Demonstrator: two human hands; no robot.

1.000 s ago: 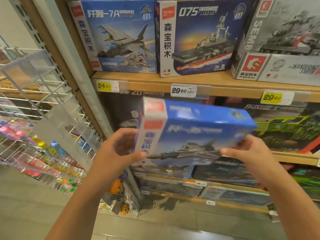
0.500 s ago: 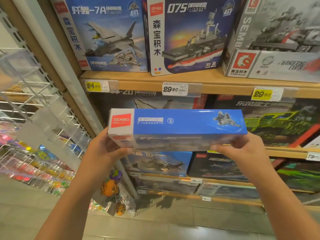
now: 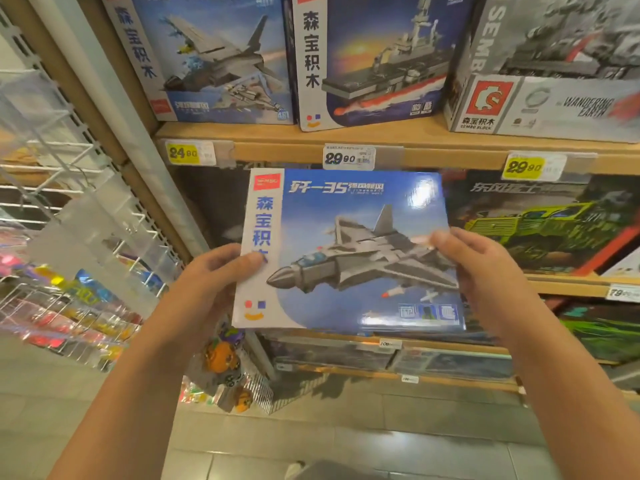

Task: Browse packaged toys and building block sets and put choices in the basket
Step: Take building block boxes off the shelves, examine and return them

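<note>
I hold a blue building block box (image 3: pixel 346 251) with a grey fighter jet on its front, upright and facing me, in front of the middle shelf. My left hand (image 3: pixel 211 282) grips its left edge, thumb on the white side strip. My right hand (image 3: pixel 481 268) grips the right edge, thumb on the front. No basket is in view.
The wooden top shelf (image 3: pixel 415 136) carries a jet set (image 3: pixel 207 57), a warship set (image 3: pixel 377 57) and a grey Sembo box (image 3: pixel 554 64), with price tags (image 3: pixel 348 156) on its edge. A green truck set (image 3: pixel 543 223) stands behind the right hand. A wire rack (image 3: pixel 69 216) with small toys is at left.
The box has been tipped from its narrow top side facing me back to its full front facing me, and it sits a little lower. Both hands keep hold of its edges.
</note>
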